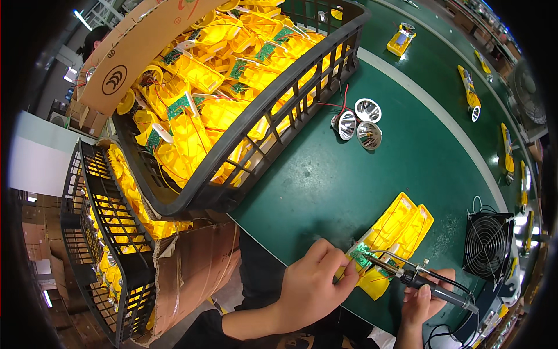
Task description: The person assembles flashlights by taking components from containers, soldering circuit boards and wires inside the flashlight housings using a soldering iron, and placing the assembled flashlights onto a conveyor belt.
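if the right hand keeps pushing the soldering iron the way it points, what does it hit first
Most likely the green circuit board in the yellow shell. The right hand aims the soldering iron up-left, its tip apparently at the board, beside the left hand.

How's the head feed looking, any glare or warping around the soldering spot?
Head view: strong fisheye bending at the black crate and table edge; glare on the silver reflectors; soldering iron, left hand and yellow housing are sharp and evenly lit.
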